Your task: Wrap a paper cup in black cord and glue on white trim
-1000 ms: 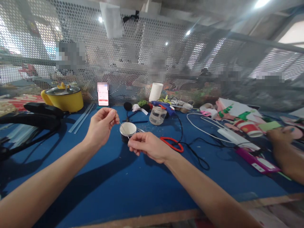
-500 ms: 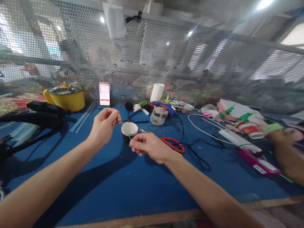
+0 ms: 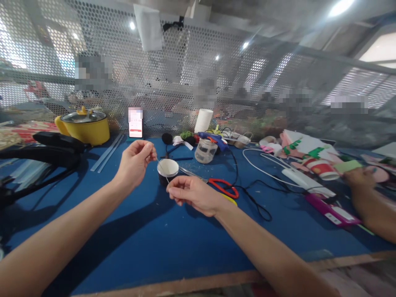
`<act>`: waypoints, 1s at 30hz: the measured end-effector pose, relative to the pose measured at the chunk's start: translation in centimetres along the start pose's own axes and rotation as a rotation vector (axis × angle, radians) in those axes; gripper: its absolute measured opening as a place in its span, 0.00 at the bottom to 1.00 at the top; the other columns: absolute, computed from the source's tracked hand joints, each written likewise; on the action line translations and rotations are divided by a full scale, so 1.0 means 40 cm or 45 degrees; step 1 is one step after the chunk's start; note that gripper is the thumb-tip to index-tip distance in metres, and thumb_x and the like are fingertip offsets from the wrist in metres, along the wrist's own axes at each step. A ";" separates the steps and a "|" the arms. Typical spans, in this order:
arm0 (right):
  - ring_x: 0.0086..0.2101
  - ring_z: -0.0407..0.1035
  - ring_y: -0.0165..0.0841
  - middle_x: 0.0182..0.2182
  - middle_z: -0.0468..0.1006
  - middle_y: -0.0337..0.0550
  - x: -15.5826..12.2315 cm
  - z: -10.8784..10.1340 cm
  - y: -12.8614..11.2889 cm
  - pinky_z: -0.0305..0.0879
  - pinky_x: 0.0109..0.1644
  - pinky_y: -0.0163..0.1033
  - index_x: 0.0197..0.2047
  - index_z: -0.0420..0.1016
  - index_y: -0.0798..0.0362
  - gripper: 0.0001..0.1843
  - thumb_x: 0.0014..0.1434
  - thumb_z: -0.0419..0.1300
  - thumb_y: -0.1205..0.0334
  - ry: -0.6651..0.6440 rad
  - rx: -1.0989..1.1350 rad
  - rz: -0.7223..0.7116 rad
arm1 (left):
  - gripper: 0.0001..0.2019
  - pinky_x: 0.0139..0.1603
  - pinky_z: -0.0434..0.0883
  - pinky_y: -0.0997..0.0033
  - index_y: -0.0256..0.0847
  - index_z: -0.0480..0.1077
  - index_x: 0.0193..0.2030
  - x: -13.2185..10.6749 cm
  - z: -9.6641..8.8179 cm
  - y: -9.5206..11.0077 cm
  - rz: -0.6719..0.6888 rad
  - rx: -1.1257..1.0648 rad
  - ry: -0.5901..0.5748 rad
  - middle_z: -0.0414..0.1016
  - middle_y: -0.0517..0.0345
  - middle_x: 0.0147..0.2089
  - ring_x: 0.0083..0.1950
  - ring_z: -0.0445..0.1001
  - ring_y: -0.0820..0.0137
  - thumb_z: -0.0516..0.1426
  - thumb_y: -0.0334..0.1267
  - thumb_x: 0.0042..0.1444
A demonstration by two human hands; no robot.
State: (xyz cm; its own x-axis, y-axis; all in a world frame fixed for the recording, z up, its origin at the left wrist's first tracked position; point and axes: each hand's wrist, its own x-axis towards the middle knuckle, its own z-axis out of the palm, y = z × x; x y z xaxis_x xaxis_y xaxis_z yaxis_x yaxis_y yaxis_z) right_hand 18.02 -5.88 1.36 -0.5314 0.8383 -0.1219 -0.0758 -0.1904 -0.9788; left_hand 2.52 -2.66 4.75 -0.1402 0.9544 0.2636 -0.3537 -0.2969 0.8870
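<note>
A thin, pale strand like wire or stiff thread [image 3: 163, 171] slants between my two hands, above a small cup [image 3: 173, 166]. White inside, the cup has a dark band around its lower part. My left hand [image 3: 136, 163] pinches the strand's upper end between thumb and fingertips, left of the cup. At the lower end, my right hand [image 3: 192, 194] pinches it in front of the cup's right side. Scissors [image 3: 223, 186] with red and yellow handles lie behind my right hand, partly hidden by it. Whether the strand touches the cup I cannot tell.
Behind the cup stand a clear plastic jar [image 3: 206, 152] and a blue glue gun [image 3: 216, 138]. A yellow pot [image 3: 89, 131] and a lit phone [image 3: 135, 123] are at the back left. Cables, a purple box [image 3: 331, 209] and another person's arm [image 3: 371, 206] are at right.
My right hand has shifted slightly left and down, still pinching the strand. The view has turned a little, showing more of the scissors. My left hand keeps its pinch.
</note>
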 end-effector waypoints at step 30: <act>0.18 0.60 0.21 0.16 0.71 0.35 -0.003 -0.007 0.014 0.54 0.22 0.31 0.21 0.70 0.58 0.17 0.35 0.69 0.54 0.081 0.062 0.076 | 0.10 0.24 0.62 0.80 0.36 0.62 0.21 0.002 -0.001 -0.011 0.010 0.024 -0.017 0.65 0.63 0.19 0.21 0.64 0.79 0.51 0.23 0.51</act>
State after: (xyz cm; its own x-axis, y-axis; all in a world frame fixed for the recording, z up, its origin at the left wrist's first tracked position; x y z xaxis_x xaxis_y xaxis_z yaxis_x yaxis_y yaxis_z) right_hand 18.29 -5.94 0.76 -0.4820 0.8551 -0.1912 -0.0876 -0.2642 -0.9605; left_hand 2.64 -2.47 4.38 -0.1305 0.9524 0.2754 -0.3350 -0.3038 0.8919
